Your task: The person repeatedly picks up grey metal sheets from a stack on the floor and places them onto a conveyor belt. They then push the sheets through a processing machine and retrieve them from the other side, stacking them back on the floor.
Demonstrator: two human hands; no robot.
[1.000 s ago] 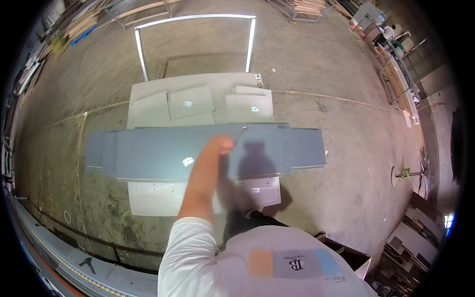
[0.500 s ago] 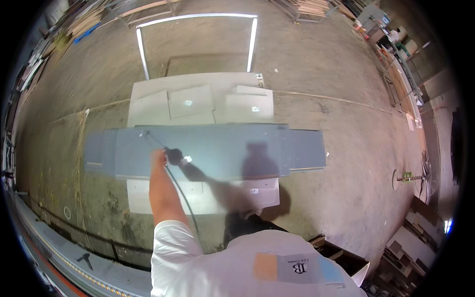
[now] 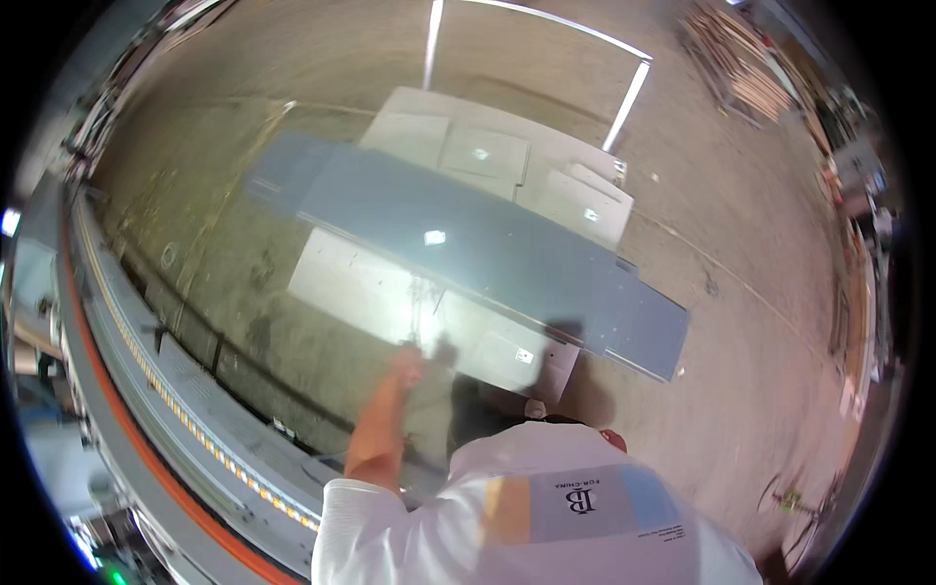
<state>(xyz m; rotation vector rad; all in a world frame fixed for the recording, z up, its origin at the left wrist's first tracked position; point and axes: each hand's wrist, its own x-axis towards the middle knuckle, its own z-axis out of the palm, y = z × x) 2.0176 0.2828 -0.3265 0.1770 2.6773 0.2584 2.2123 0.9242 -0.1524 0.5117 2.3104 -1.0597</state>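
My left hand (image 3: 409, 366), smeared by motion, is closed round what looks like an air blow gun (image 3: 415, 317), whose thin nozzle is faint and blurred. It points away from me over the near pale panel (image 3: 341, 278), just short of the grey-blue boards. These long grey-blue boards (image 3: 507, 249) lie overlapped across the pale panels, slanting from upper left to lower right. Beyond them rest more pale panels (image 3: 487, 146). My right hand is hidden; only a small reddish patch (image 3: 612, 441) shows beside my shirt, and I cannot tell what it is.
A bright metal frame (image 3: 629, 102) stands behind the panels. Along my left runs a long machine bed (image 3: 166, 390) with an orange-red edge strip. Stacked wooden strips (image 3: 751, 83) lie at the far right on the concrete floor (image 3: 751, 195).
My view has swung, so the boards now slant and the machine bed shows more. My left hand has drawn back towards me with the blow gun, from above the grey-blue boards to the near pale panel.
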